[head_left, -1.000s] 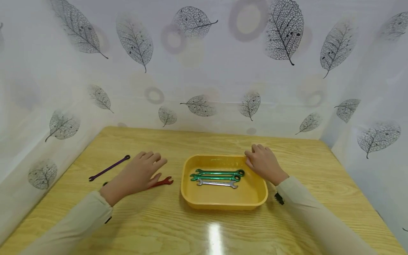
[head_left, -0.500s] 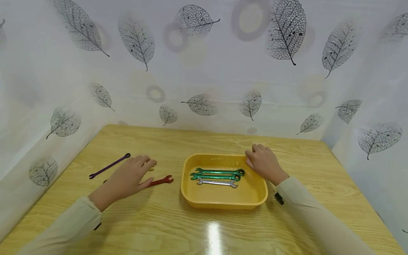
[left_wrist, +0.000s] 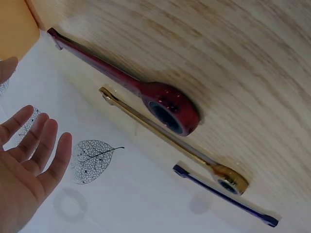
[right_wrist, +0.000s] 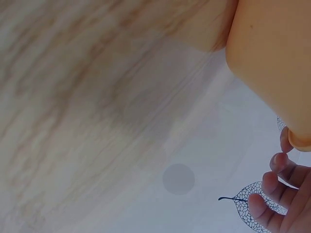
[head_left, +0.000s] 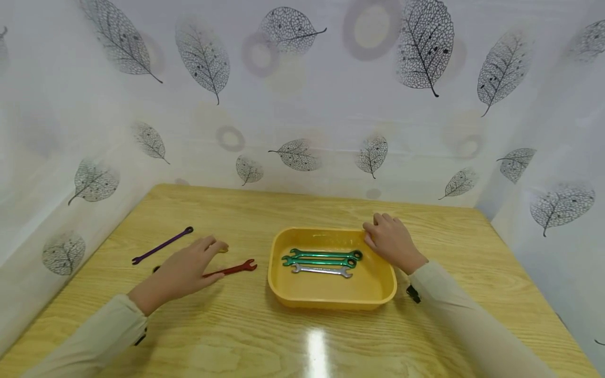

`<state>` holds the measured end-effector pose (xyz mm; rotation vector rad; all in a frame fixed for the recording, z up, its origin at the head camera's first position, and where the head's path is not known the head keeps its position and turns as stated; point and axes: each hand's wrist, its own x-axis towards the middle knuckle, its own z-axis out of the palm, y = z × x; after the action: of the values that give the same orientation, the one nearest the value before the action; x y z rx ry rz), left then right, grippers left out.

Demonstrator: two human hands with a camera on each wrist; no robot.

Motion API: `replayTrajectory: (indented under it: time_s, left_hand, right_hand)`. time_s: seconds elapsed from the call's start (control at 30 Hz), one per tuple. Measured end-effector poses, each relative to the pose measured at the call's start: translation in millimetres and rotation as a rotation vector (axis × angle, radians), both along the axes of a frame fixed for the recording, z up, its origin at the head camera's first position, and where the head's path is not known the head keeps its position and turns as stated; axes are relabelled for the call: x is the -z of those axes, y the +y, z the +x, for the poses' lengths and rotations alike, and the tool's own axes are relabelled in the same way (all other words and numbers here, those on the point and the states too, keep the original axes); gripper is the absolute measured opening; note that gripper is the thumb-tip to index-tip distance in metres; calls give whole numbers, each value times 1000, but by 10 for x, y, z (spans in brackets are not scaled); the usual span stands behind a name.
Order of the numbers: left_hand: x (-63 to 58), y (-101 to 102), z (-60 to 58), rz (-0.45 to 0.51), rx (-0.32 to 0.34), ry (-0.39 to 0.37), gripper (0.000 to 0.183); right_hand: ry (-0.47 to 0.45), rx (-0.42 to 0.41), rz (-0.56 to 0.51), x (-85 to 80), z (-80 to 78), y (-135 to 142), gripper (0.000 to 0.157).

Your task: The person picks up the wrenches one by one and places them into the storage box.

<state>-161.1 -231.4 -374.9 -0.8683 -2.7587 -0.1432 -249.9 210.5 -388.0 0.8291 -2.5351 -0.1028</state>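
One red wrench [head_left: 240,269]: beneath left hand [head_left: 183,270] | tray [head_left: 331,304]: right hand [head_left: 391,242] grips rim

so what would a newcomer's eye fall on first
Likely the yellow rectangular tray on the wood-grain table, holding two green metal wrenches and a silver metal wrench. Then the red metal wrench and purple metal wrench to its left. Behind, black leaf prints dot the white backdrop.
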Motion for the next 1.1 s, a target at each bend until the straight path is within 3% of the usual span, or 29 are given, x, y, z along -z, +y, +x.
replayTrajectory:
  time_s: [0.27, 0.47, 1.1]
  left_hand:
    - [58, -44, -2, -42, -62, -104, 55]
    - [100, -79, -20, -68, -49, -127, 53]
    - [172, -131, -11, -244, -10, -18, 39]
  right_hand:
    - [-6, -3, -10, 3, -1, -5, 10]
    - [28, -7, -19, 21, -8, -5, 7]
    - [22, -4, -15, 17, -12, -12, 8]
